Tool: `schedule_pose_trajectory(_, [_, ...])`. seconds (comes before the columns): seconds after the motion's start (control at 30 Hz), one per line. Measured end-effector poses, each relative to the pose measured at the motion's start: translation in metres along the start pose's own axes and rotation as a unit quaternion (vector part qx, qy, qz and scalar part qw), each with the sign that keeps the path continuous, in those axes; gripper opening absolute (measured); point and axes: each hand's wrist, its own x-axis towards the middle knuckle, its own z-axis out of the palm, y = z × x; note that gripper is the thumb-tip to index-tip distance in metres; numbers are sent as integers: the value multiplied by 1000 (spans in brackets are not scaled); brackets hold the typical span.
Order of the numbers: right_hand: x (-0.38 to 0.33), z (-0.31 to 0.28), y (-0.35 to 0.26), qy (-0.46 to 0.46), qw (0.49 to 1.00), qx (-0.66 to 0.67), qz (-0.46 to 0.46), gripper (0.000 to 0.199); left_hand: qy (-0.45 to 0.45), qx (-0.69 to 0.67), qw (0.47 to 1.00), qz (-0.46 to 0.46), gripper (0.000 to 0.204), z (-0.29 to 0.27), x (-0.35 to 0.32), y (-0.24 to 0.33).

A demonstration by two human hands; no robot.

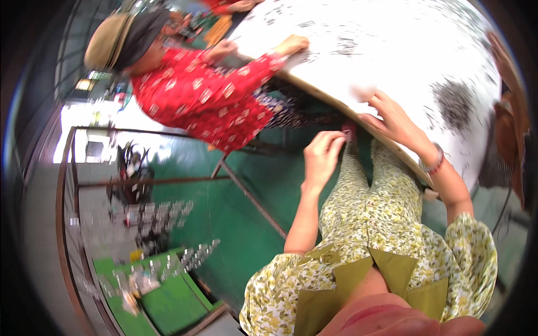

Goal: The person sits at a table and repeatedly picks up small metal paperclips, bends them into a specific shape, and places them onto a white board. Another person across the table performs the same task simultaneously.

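Note:
My left hand (323, 159) is raised off the near side of the table, thumb and fingertips pressed together. Whatever it pinches, if anything, is too small to make out. Over the table's edge reaches my right hand (395, 122), its thumb apart from the stretched fingers. Motion smears those fingertips, and I see no object between them. The white tabletop (386, 61) carries many small dark, thin pieces. A dense pile of them (453, 105) lies to the right of my right hand; looser ones (344, 46) are scattered farther off.
At the left a co-worker in a red patterned top (204, 95) sits with hands on the table. A brown metal frame (134, 131) stands on the green floor (224, 213). Lower left is a green surface (174, 302) with a plastic bag; brown chairs (507, 123) are at the right.

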Motion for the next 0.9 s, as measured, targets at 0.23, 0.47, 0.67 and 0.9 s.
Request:
schedule_pose_trajectory(0.23, [43,-42,125,-173,910,282,249,42,14,-9,994,-108,10,-11,-6,-28])
schedule_pose_trajectory(0.47, [113,-87,287,186,935,-4,302,28,74,-131,976,-160,13,-29,5,-39])
schedule_pose_trajectory(0.67, [125,-47,419,116,910,-397,13,9,68,-117,965,-226,16,-25,-19,-32])
schedule_pose_trajectory(0.9, [137,-70,385,-92,885,-373,263,30,20,-106,966,-234,15,-7,1,-56])
